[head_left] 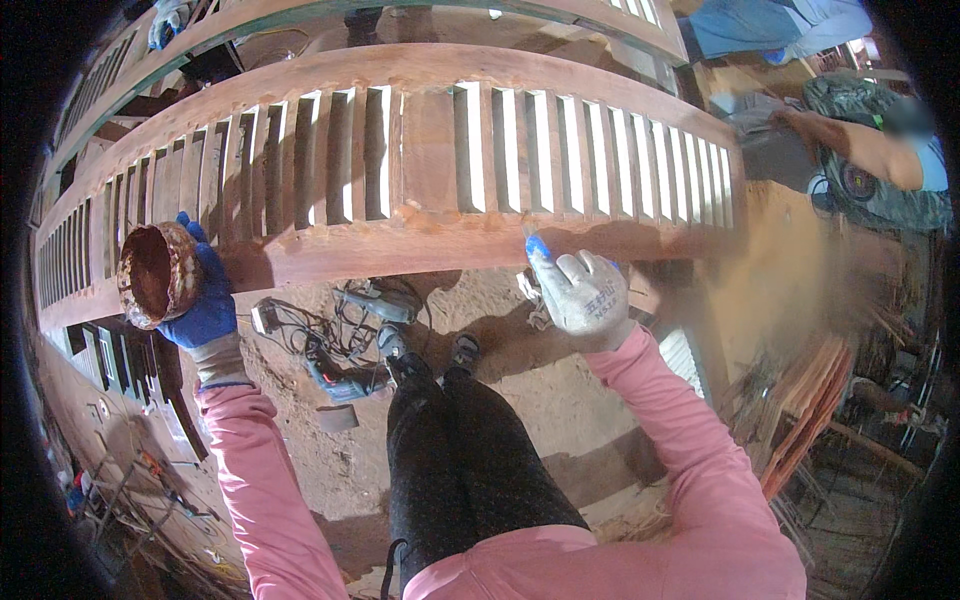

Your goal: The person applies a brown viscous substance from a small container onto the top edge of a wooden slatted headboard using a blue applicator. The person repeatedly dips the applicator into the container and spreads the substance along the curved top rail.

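Pink sleeves [715, 480] lead out: left hand [214, 295] grips the pot [184, 268], probably steadying it; right hand [588, 297], fingers partly bent, nears the frame [400, 248], grip unclear.

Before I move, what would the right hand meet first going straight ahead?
Likely the slatted panel's near rail, which the right hand overlaps in view; whether they touch is unclear.
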Demonstrator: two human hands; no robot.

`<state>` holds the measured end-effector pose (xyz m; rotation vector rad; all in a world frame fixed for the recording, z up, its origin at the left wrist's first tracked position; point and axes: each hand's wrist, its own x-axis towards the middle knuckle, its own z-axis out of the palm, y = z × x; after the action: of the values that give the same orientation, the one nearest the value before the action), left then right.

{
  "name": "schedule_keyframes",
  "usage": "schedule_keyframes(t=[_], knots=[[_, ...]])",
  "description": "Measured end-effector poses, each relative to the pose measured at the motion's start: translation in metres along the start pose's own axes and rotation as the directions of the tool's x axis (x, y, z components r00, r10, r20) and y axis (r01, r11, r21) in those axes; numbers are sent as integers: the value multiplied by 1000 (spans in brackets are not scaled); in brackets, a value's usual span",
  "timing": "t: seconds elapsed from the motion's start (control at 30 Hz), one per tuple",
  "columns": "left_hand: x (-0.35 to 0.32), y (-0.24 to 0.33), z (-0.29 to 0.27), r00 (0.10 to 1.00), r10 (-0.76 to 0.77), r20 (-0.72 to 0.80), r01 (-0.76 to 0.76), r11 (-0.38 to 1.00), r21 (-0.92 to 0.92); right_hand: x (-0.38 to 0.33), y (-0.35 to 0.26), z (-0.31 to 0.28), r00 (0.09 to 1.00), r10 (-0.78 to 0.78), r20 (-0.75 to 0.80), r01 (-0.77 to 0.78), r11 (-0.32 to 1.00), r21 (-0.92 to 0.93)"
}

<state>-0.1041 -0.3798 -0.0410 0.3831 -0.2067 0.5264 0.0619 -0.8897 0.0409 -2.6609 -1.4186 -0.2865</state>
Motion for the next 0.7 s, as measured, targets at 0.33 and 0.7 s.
schedule_keyframes(t=[0.33, 0.7], knots=[[14, -35, 54, 795, 421, -437, -57, 769, 636, 13, 13, -22, 655, 529, 539, -618, -37, 786], [4, -1, 8, 984, 54, -173, -48, 998, 35, 20, 28, -22, 572, 601, 558, -673, -44, 738]])
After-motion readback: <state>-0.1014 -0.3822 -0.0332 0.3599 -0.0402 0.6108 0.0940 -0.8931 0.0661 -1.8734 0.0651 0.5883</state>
